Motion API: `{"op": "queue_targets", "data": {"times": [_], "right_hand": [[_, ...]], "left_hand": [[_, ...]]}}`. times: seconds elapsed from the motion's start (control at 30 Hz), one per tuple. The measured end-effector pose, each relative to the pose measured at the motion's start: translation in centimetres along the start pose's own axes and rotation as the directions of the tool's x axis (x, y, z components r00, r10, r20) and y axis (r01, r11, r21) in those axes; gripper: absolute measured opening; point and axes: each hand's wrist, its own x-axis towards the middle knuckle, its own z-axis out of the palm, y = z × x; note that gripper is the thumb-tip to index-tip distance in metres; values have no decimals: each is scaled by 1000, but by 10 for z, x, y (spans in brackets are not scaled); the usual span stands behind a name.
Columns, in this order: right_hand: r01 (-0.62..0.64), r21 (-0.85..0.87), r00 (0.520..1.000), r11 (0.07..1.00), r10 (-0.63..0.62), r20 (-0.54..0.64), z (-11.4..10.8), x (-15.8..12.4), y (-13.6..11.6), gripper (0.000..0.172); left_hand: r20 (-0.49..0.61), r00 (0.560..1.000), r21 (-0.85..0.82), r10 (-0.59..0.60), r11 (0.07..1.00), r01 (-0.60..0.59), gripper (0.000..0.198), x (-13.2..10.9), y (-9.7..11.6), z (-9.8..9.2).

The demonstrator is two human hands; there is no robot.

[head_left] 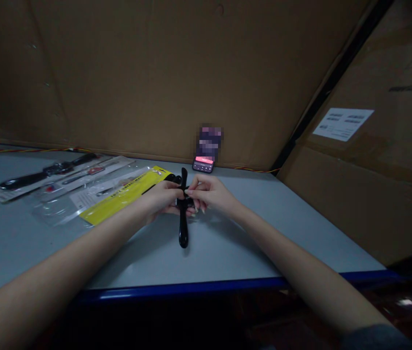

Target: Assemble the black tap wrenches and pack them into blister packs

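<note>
A black two-handled tool, which looks like a spokeshave [183, 232], is held just above the table with one handle pointing towards me and the other away. My left hand [164, 197] grips its middle from the left, thumb on top. From the right, my right hand [206, 192] pinches at the same middle part with thumb and forefinger, the other fingers curled below. Whatever small part sits between those fingertips is hidden. Just left of my left hand lies a yellow packaging card [118, 197] in clear plastic, partly covered by my forearm.
Several clear packages lie at the left, one with a black two-handled tool [45, 174] inside. A lit phone [205, 150] leans against the cardboard wall [147, 87] at the back. Another cardboard panel with a white label [344, 124] rises at the right. The table's blue edge [191, 290] runs along the front.
</note>
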Motion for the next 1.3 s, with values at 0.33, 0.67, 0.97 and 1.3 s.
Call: {"op": "queue_targets", "data": {"times": [0.33,0.67,0.97,1.3], "right_hand": [[13,-27,997,1000,-15,-81,8,-2,0,13],[159,-17,971,987,-160,-179,5,1,5,22],[206,-210,971,956,-227,-80,-1,-3,-1,20],[196,-291,969,936,-230,-88,-4,-2,2,21]], "left_hand": [[16,999,49,52,997,-52,11,5,-6,-2],[77,994,-65,72,996,-67,17,3,-2,-5],[47,998,-73,51,996,-47,19,3,3,-8],[108,994,-93,0,996,10,20,1,2,-9]]}}
